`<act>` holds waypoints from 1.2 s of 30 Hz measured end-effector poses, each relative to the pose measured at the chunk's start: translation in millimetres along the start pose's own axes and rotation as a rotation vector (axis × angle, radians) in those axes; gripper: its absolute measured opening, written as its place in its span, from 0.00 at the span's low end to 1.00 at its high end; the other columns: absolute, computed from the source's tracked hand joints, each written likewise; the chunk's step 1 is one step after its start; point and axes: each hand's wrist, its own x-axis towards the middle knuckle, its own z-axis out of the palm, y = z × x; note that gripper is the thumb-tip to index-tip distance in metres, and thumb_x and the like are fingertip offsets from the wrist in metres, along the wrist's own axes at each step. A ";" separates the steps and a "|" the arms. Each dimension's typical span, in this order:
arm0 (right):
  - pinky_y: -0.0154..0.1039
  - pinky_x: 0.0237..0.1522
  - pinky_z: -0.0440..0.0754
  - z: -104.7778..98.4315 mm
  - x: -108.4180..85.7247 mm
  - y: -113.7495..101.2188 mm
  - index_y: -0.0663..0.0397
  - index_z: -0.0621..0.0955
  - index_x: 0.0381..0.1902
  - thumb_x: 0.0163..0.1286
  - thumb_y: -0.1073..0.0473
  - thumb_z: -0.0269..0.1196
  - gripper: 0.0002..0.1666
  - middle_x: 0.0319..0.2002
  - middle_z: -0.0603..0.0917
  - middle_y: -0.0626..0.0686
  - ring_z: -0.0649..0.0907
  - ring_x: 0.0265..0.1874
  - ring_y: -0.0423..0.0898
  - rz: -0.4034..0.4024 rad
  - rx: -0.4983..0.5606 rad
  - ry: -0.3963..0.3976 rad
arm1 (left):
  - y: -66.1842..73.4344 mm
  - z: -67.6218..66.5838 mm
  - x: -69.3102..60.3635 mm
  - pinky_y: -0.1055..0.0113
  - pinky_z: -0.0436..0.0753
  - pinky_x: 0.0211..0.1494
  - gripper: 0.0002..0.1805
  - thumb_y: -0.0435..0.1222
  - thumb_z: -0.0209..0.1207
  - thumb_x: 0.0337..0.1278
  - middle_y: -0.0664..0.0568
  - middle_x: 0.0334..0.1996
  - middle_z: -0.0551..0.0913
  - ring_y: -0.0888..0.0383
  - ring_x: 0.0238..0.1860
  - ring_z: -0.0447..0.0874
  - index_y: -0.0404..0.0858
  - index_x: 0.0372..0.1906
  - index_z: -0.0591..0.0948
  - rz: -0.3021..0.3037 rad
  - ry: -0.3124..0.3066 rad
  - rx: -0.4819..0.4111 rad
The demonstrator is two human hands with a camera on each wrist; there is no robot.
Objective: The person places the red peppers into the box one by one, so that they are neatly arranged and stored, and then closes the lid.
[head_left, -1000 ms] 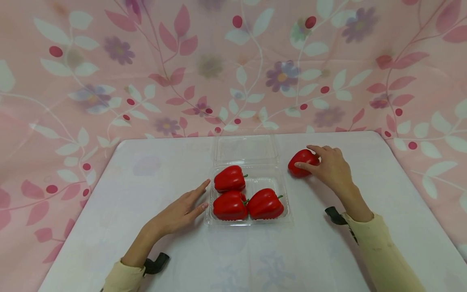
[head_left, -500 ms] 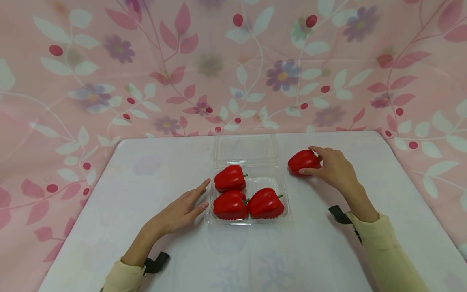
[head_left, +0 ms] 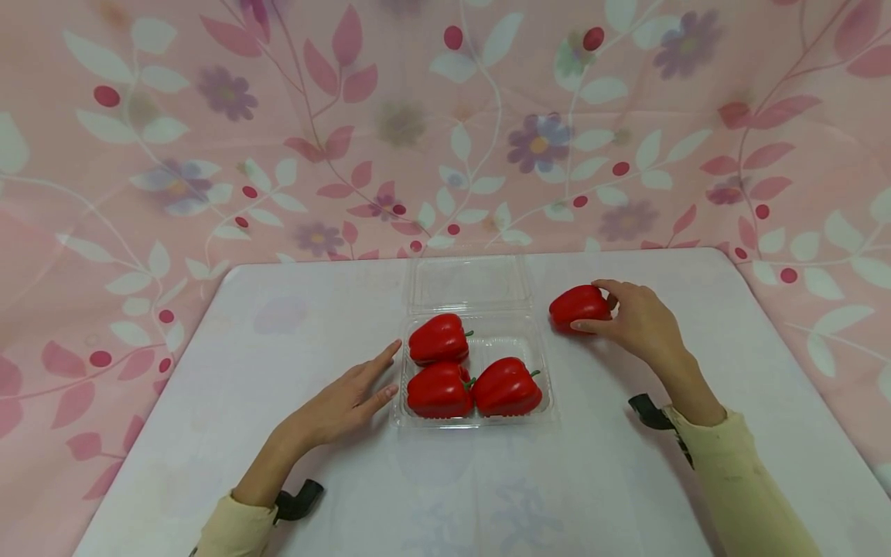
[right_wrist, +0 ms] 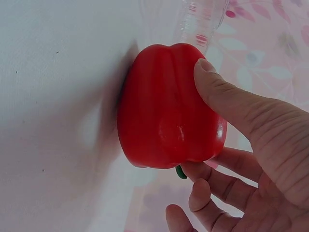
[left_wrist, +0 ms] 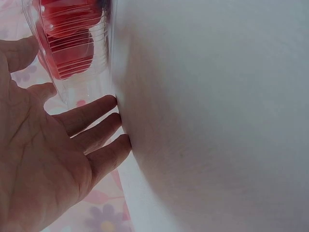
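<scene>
My right hand [head_left: 639, 321] holds a red bell pepper [head_left: 576, 304] between thumb and fingers, right of the clear plastic clamshell box. In the right wrist view the thumb lies on the side of the bell pepper [right_wrist: 164, 111], and its short green stem [right_wrist: 181, 172] points toward the fingers. Three more red bell peppers lie in the box [head_left: 511, 340]: one at the back left [head_left: 438, 339], one at the front left [head_left: 437, 391], one at the front right [head_left: 506, 387]. My left hand [head_left: 341, 406] is spread at the box's left side, its fingertips at the wall or very close.
The box's transparent lid [head_left: 469, 284] lies folded back behind it. A white cloth [head_left: 313, 309] covers the table, and a pink floral curtain [head_left: 390, 155] hangs along the far edge. The back right part of the box shows bare ridged plastic.
My right hand has shifted slightly right, with the thumb now nearer the bell pepper's right end. The bell pepper has turned a little. My left hand and the box stay as they were.
</scene>
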 end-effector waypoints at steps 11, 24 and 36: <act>0.51 0.33 0.81 -5.8 -4.0 -5.7 0.57 0.74 0.65 0.56 0.43 0.74 0.44 0.41 0.81 0.61 0.77 0.40 0.57 0.000 0.016 0.009 | 0.9 0.0 0.8 0.36 0.67 0.64 0.39 0.61 0.49 0.68 0.52 0.73 0.63 0.46 0.71 0.61 0.67 0.78 0.46 -0.007 -0.003 -0.005; 0.47 0.30 0.80 -14.4 -6.2 -11.8 0.57 0.74 0.65 0.55 0.42 0.75 0.44 0.41 0.81 0.59 0.77 0.38 0.56 -0.020 0.031 0.053 | -0.2 0.2 0.9 0.36 0.67 0.64 0.39 0.61 0.48 0.67 0.52 0.73 0.63 0.45 0.71 0.61 0.67 0.78 0.46 -0.010 -0.002 -0.002; 0.44 0.29 0.77 -23.7 -10.7 -25.5 0.54 0.75 0.64 0.54 0.42 0.75 0.44 0.38 0.81 0.56 0.77 0.37 0.54 -0.047 0.037 0.101 | -0.8 0.5 0.5 0.37 0.67 0.64 0.39 0.60 0.49 0.68 0.52 0.73 0.63 0.45 0.71 0.61 0.67 0.78 0.46 -0.004 0.001 0.004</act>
